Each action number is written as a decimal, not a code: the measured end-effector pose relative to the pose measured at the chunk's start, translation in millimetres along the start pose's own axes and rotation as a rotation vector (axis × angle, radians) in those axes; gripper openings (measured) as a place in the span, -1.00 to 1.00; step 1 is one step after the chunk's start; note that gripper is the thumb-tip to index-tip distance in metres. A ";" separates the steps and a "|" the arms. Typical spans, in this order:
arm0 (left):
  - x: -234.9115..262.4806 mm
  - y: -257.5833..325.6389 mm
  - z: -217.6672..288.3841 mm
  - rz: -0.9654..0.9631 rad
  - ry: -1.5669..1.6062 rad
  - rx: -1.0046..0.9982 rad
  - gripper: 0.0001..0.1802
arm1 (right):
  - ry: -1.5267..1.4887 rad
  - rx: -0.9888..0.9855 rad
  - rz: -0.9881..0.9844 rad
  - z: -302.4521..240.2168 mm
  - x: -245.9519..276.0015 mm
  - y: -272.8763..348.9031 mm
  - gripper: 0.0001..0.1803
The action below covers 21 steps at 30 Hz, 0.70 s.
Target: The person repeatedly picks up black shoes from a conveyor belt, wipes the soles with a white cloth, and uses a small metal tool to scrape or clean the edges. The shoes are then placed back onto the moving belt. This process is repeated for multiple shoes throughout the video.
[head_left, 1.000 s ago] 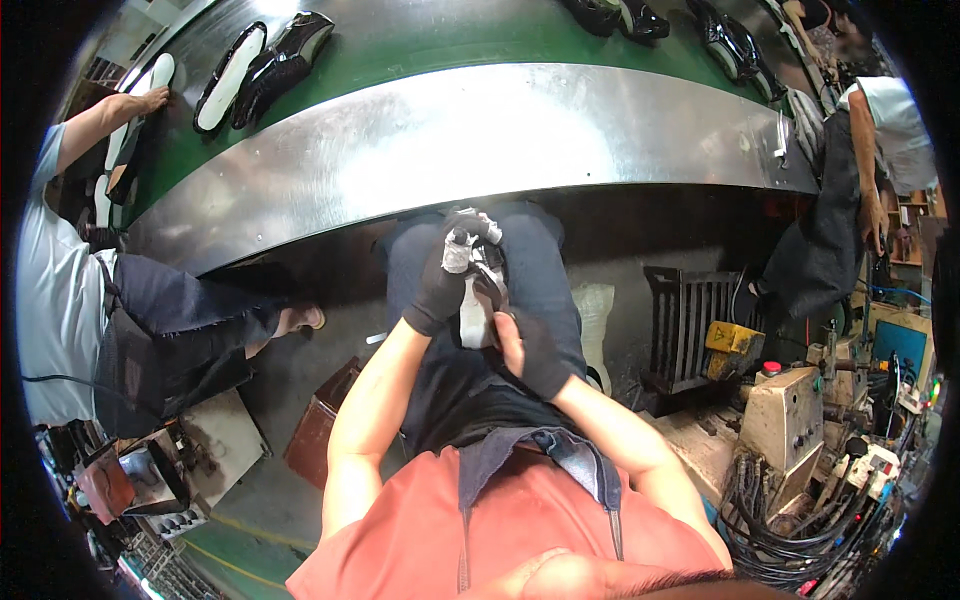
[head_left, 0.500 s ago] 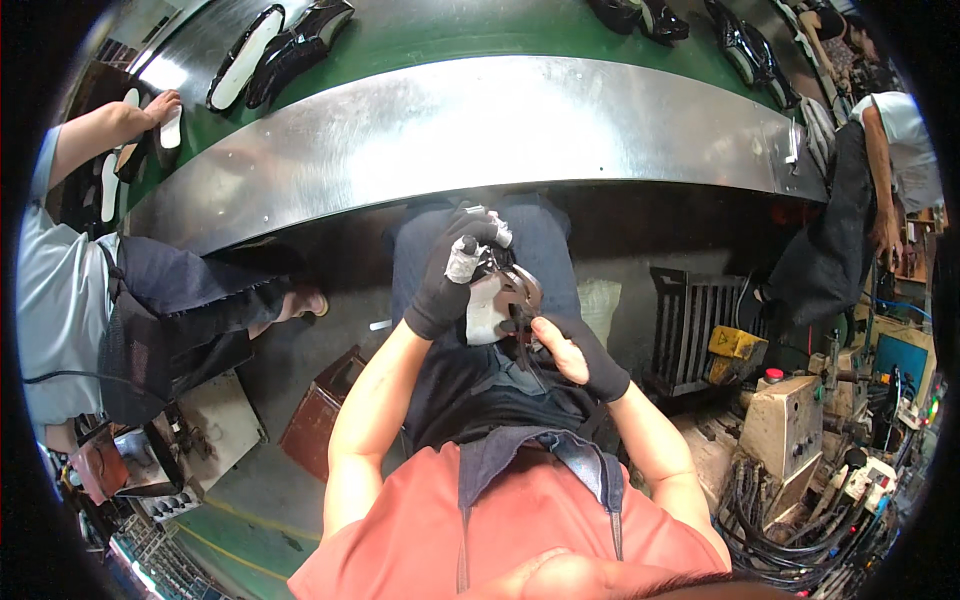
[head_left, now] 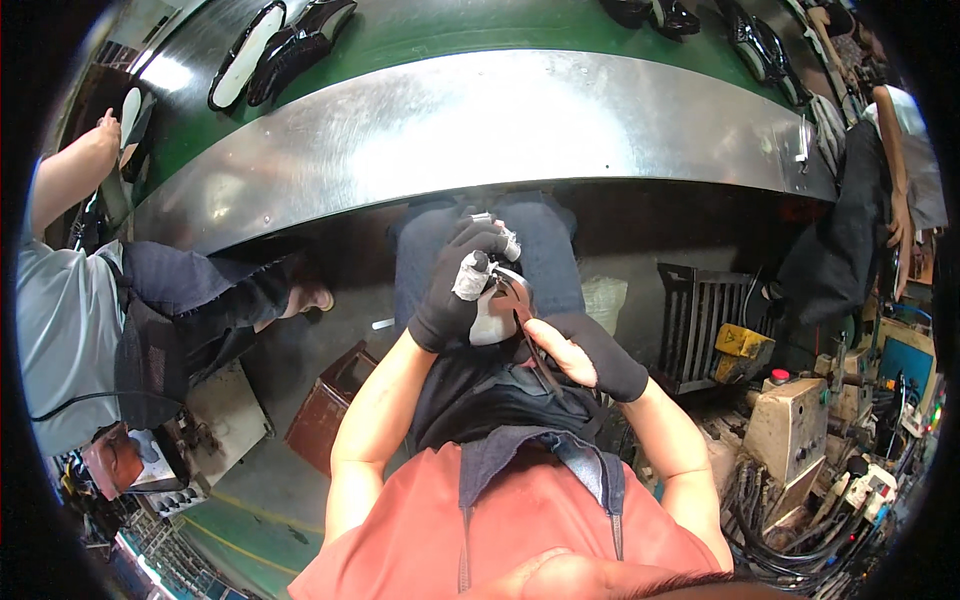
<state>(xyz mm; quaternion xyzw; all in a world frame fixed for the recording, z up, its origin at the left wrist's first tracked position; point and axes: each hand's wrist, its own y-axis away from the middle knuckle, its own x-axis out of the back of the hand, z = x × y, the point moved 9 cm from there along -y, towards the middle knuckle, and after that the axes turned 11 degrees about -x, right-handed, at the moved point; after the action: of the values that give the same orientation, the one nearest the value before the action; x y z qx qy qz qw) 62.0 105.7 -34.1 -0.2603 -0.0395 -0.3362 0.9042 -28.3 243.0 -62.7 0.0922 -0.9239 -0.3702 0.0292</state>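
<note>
Over my lap, my left hand [head_left: 450, 295] wears a black glove with whitish tape around some fingertips. Its fingers curl around the far end of a shoe [head_left: 492, 322], whose pale grey surface faces up. My right hand [head_left: 600, 360], in a black glove that leaves the thumb bare, is at the shoe's near right side. Its thumb presses on a thin dark strip [head_left: 545, 372] that runs from the shoe down toward my apron. The right fingers are mostly hidden beneath, and much of the shoe is covered by my left hand.
A metal ledge [head_left: 400, 130] crosses ahead of my knees, with a green belt beyond it carrying black shoes [head_left: 300, 50]. People work at left and right. A brown box [head_left: 325, 410] stands left, a slatted dark rack [head_left: 700, 325] and machine with cables [head_left: 785, 425] right.
My right hand has moved slightly right and down, with the dark strip now stretched out from the shoe. The left co-worker's hand has drawn away from a white insole.
</note>
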 end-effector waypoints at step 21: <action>14.7 15.8 14.2 0.072 -0.095 -0.014 -0.71 | 0.136 0.578 0.532 19.6 -44.6 -25.7 -0.87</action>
<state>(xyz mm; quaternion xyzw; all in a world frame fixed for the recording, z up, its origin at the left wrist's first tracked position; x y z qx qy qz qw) 84.8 114.3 -25.3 -0.2834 -0.0707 -0.2912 0.9110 16.9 246.6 -94.0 -0.1217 -0.9776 -0.0675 0.1579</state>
